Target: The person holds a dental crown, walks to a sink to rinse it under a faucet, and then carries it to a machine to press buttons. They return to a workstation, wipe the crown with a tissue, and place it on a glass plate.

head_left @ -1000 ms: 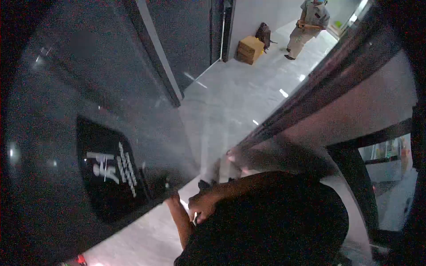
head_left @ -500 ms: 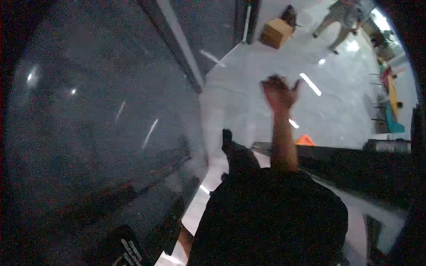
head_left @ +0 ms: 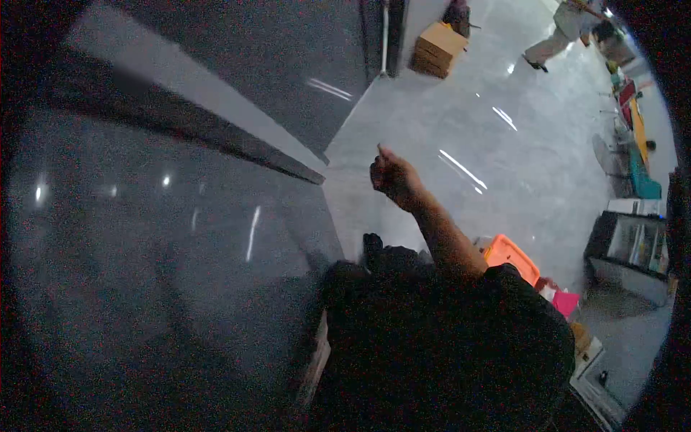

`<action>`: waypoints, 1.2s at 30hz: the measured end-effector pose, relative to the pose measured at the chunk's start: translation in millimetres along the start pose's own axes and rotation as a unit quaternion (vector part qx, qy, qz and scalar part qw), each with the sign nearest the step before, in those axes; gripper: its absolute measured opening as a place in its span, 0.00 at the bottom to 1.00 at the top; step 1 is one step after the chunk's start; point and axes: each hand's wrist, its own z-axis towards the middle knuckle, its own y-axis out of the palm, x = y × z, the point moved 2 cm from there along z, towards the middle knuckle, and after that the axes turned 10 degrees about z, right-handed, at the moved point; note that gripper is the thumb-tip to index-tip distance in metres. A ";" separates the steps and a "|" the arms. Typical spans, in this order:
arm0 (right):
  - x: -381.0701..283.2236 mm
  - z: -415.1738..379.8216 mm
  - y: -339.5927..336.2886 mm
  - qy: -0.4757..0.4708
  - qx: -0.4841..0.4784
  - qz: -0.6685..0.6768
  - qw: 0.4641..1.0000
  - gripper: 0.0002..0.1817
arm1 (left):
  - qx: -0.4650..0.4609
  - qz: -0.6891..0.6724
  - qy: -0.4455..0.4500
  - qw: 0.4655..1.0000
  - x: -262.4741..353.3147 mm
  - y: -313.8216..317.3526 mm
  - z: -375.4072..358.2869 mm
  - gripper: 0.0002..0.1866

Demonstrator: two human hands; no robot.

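Observation:
My right hand (head_left: 394, 178) is stretched out in front of me above the pale floor (head_left: 461, 201). Its fingers are curled in, with one fingertip or the thumb sticking up, and I make out nothing held in it. It touches nothing; the closest thing is the end of a grey post (head_left: 288, 155) to its left. My left hand is out of sight. An orange bin (head_left: 515, 258) stands beside my right arm, partly hidden by my dark shirt.
A dark shiny wall (head_left: 129, 273) fills my left side. Ahead are a cardboard box (head_left: 439, 49) and a walking person (head_left: 553, 47). At right stand a low dark shelf (head_left: 633, 245), a teal chair-like thing (head_left: 643, 176) and a pink item (head_left: 566, 304).
My right hand has swung left and its spread fingers have curled in. The view has shifted, so the orange bin and the shelf show more fully. The far person has moved.

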 end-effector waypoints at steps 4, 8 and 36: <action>6.5 -14.7 -18.1 -0.005 0.120 -0.197 0.973 0.23 | -0.029 0.053 0.012 0.998 48.0 23.9 40.0 0.16; -51.9 -7.1 -26.4 0.005 0.225 -0.133 0.965 0.19 | -0.064 0.111 0.046 0.991 130.2 93.1 83.7 0.16; 123.6 -315.2 83.7 -0.095 0.819 -0.063 -0.562 0.20 | -0.638 0.346 0.473 0.499 713.3 782.8 -289.6 0.13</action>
